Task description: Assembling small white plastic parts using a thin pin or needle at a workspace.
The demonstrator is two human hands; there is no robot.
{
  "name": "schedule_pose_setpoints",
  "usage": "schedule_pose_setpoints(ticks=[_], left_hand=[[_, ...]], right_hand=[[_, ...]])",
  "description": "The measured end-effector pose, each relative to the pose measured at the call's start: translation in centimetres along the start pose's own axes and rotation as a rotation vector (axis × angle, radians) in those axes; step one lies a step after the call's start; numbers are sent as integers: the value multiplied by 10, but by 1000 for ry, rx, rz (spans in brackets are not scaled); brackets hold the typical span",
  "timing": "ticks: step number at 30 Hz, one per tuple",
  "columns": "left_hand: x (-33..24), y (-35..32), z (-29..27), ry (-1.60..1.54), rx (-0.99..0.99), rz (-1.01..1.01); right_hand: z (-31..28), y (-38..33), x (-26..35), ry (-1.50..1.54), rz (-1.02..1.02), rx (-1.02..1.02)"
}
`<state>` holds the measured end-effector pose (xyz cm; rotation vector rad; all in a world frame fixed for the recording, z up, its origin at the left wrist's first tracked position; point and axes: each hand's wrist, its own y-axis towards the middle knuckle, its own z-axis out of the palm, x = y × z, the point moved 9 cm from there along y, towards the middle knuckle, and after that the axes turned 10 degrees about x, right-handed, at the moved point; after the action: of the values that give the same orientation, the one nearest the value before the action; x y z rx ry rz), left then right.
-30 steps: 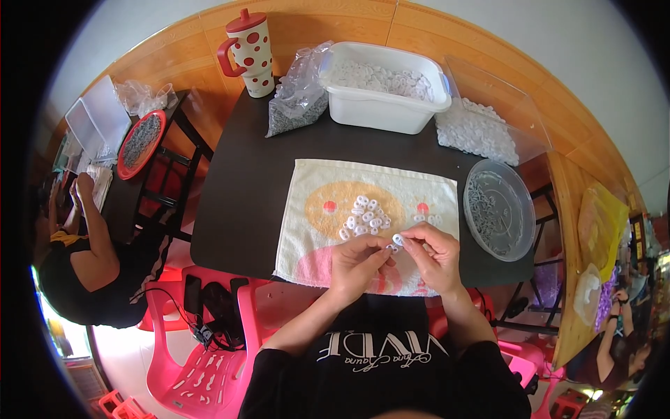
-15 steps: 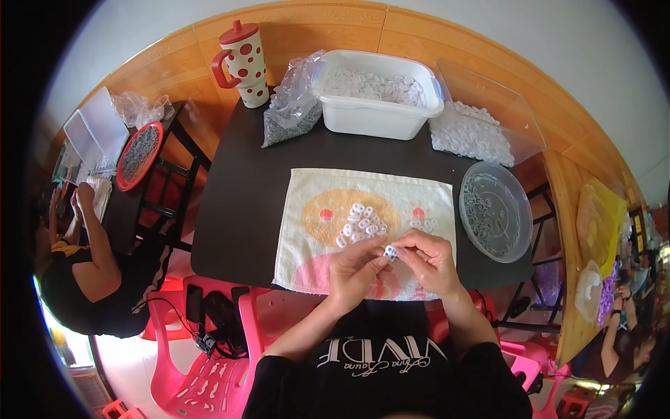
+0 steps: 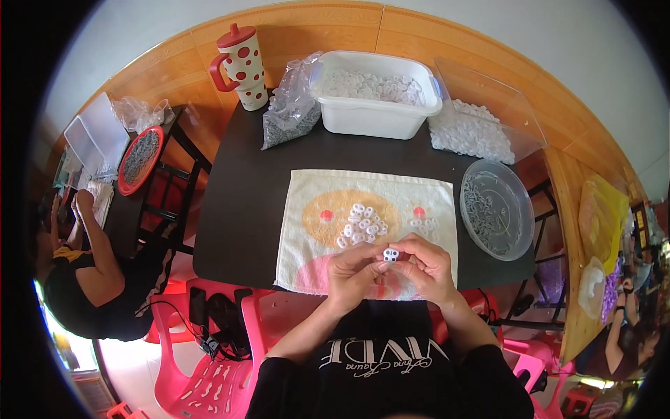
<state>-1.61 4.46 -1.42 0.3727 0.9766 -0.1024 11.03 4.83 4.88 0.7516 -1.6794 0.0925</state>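
A small white plastic piece with dark round spots [image 3: 391, 255] is pinched between the fingertips of both hands, just above a towel. My left hand [image 3: 353, 274] grips its left side with thumb and forefinger. From the right, my right hand [image 3: 427, 268] closes on it the same way. The pale towel [image 3: 301, 192], printed with orange and pink shapes, lies on the dark table [image 3: 234, 202]. Right beyond my fingers sits a heap of white two-holed pieces [image 3: 364, 225]. A smaller group of pale pieces [image 3: 423, 225] lies on the towel to its right.
Along the back stand a spotted tumbler [image 3: 250, 73], a bag of grey parts [image 3: 289, 122], a white tub [image 3: 373, 120] and a clear bin of white parts [image 3: 471, 136]. A round clear tray [image 3: 518, 241] is at the right edge. Another person [image 3: 87, 279] sits at left, beyond a pink chair [image 3: 209, 384].
The white piece has been turned, so its spotted face shows more fully. My right fingers have lowered and come closer around it; the heap looks the same.
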Motion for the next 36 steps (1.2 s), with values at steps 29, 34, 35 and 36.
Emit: schedule_pose_setpoints(ticks=[29, 34, 35, 36], left_hand=[[-21, -5, 2, 152, 8, 133], [-24, -4, 11, 174, 46, 210], [-18, -2, 13, 129, 19, 105], [-12, -2, 13, 88, -13, 5]], right_hand=[[16, -7, 37, -334, -218, -341], [10, -13, 39, -321, -231, -365], [5, -10, 33, -292, -170, -292], [0, -7, 30, -260, -113, -214]])
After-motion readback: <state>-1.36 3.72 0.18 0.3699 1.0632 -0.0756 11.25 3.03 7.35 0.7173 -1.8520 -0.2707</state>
